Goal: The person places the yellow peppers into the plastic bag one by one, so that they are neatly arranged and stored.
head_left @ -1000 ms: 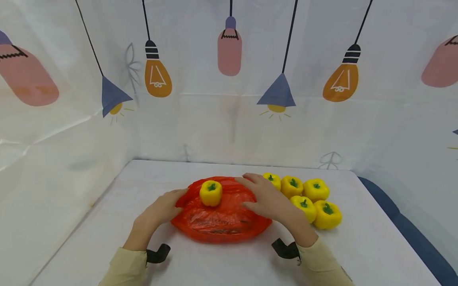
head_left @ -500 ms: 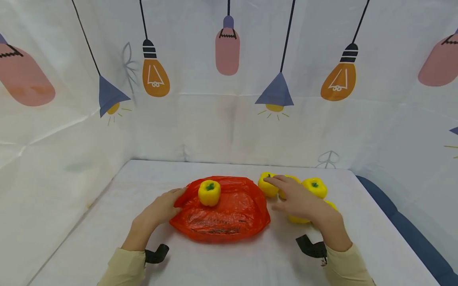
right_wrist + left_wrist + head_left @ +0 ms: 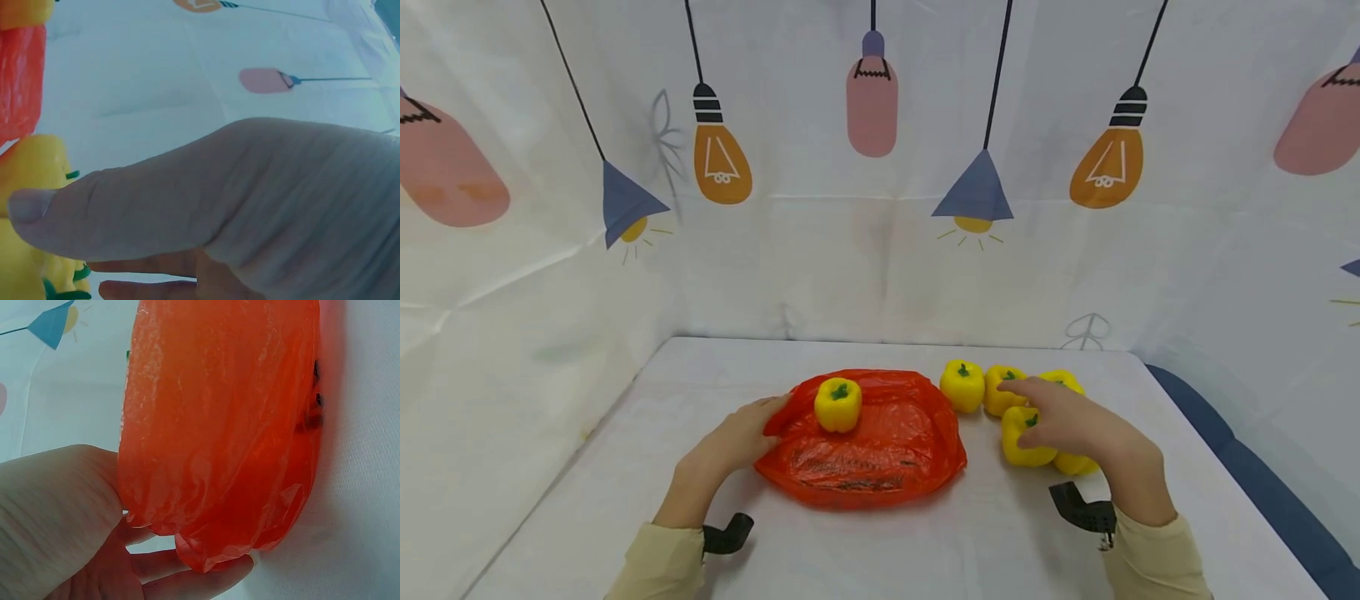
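A red plastic bag [image 3: 880, 454] lies puffed up on the table, with one yellow bell pepper [image 3: 838, 407] resting on it near its far left part. My left hand [image 3: 733, 437] holds the bag's left end; in the left wrist view the fingers [image 3: 200, 578] lie along the bag's gathered edge. Over a group of several yellow bell peppers at the right, my right hand [image 3: 1078, 427] reaches in with thumb and fingers apart. Its thumb lies in front of a pepper [image 3: 1022, 446], partly hiding it; whether it touches the pepper I cannot tell.
Two more peppers of the group stand nearest the bag, one yellow pepper [image 3: 962, 387] almost beside its right edge. A white table [image 3: 880, 550] lies beneath everything. A printed cloth [image 3: 880, 267] hangs behind, and a dark blue chair [image 3: 1247, 467] borders the right side.
My right hand has moved right, away from the bag, to the yellow bell peppers. The left hand and the pepper on the bag have stayed in place.
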`<state>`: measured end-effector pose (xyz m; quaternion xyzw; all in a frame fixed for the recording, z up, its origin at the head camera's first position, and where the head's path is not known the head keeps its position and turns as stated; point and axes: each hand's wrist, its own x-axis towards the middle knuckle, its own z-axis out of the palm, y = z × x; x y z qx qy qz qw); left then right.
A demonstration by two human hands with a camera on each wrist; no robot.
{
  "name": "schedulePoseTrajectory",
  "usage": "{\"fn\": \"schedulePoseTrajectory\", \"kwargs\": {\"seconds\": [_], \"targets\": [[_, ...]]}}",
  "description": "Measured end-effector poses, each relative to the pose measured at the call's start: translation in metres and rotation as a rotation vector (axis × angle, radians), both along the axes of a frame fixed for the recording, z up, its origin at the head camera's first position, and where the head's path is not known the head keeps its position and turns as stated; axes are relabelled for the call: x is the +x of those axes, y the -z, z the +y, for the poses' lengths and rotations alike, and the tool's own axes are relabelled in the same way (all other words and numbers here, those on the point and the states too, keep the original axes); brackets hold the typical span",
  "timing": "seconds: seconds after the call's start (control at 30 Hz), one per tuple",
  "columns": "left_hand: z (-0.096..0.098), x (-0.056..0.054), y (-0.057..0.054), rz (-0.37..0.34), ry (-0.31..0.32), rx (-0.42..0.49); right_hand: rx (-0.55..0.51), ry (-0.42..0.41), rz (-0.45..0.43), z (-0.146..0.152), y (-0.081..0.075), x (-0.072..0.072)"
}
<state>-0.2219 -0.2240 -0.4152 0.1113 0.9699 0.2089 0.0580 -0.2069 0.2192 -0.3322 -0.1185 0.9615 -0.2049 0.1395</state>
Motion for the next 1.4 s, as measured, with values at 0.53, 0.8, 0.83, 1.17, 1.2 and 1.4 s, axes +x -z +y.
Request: {"fn": "schedulePoseTrajectory", "kwargs": {"seconds": [0.53, 0.8, 0.83, 1.17, 1.2, 1.4], "targets": [[0.0, 0.005, -0.005, 0.014, 0.024, 0.01, 0.08, 0.005, -0.061, 0.01, 0.025, -0.019], [-0.001, 0.004, -0.003, 0.014, 0.026, 0.02, 0.05, -0.015, -0.039, 0.005, 0.026, -0.02], [-0.001, 0.004, -0.003, 0.014, 0.026, 0.02, 0.037, -0.021, -0.03, 0.004, 0.025, -0.02], [-0.001, 0.003, -0.003, 0.029, 0.034, 0.021, -0.074, -0.136, 0.159, -0.012, 0.024, -0.021], [-0.001, 0.003, -0.003, 0.025, 0.033, 0.024, -0.086, -0.148, 0.177, -0.014, 0.024, -0.021], [0.0, 0.001, -0.002, 0.011, 0.023, 0.037, -0.158, -0.224, 0.26, -0.032, 0.023, -0.02]]}}
